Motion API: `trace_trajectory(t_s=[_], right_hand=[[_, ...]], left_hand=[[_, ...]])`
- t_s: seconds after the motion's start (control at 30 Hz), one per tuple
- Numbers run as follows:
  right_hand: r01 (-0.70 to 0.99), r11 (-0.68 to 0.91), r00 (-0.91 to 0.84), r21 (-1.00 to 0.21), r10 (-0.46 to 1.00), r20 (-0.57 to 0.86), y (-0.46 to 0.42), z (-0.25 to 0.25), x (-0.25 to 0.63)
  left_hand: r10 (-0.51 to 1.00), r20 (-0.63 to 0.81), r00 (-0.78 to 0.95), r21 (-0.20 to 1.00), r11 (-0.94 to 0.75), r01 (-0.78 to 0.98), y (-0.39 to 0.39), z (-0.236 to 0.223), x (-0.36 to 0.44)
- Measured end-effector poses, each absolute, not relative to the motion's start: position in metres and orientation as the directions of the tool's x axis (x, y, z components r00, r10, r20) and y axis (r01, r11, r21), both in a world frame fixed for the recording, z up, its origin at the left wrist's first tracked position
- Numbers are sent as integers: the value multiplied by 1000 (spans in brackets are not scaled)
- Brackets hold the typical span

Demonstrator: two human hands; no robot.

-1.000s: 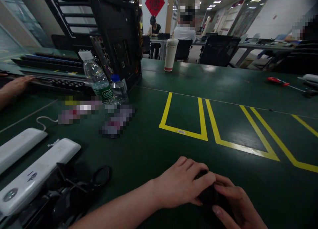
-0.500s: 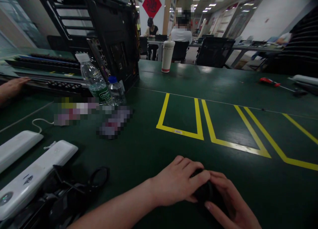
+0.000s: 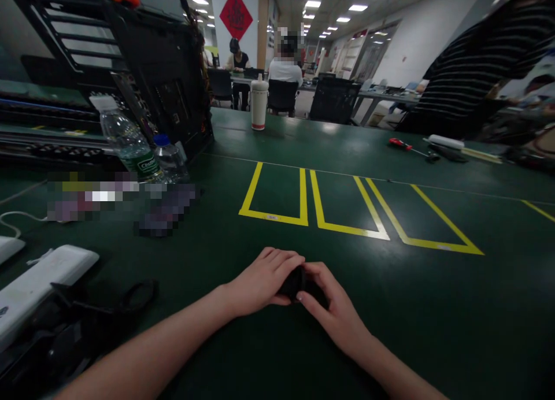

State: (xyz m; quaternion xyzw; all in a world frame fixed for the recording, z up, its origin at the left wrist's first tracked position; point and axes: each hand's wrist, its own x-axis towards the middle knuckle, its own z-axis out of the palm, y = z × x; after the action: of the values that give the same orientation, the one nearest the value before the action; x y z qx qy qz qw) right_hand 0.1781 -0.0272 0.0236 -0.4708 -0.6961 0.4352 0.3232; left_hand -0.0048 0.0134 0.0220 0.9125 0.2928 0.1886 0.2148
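A small, black, rounded object [image 3: 293, 282] is held low over the green table [image 3: 243, 348], partly covered by fingers; its exact kind cannot be made out. My left hand [image 3: 265, 277] is closed round its left side, palm down with the fingers laid over the top. On the other side, my right hand [image 3: 333, 306] grips it between thumb and curved fingers. Both hands nearly meet at the fingertips. Whether the object rests on the table is hidden.
Yellow tape outlines [image 3: 277, 218] mark the table ahead. To the left are a plastic bottle [image 3: 125, 140], a smaller blue-capped bottle [image 3: 169, 160], a black computer case [image 3: 160, 59] and a white device [image 3: 52, 284]. A white cup [image 3: 259, 105] and red-handled screwdriver [image 3: 401, 144] stand farther off.
The view has swung right, so things on the table sit farther left in it. A person in a striped top at the right shows more fully. Both my hands still grip the black object.
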Motion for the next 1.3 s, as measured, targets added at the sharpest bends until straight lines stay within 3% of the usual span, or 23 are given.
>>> trace_trajectory(t_s=[0.17, 0.5, 0.77, 1.1, 1.3], right_hand=[[324, 254, -371, -911, 920, 124, -29, 21, 183], [291, 185, -338, -939, 938, 80, -29, 26, 181], [313, 261, -379, -913, 916, 132, -31, 25, 184], [328, 193, -351, -925, 934, 70, -29, 25, 181], [338, 258, -373, -905, 920, 123, -29, 21, 183]], left_hand=[[633, 209, 746, 504, -723, 472, 11, 22, -4], [637, 222, 739, 482, -730, 485, 9, 23, -2], [642, 187, 744, 469, -724, 506, 9, 24, -2], [643, 171, 746, 454, -724, 520, 8, 26, -2], [633, 185, 752, 422, -742, 521, 10, 21, -3]])
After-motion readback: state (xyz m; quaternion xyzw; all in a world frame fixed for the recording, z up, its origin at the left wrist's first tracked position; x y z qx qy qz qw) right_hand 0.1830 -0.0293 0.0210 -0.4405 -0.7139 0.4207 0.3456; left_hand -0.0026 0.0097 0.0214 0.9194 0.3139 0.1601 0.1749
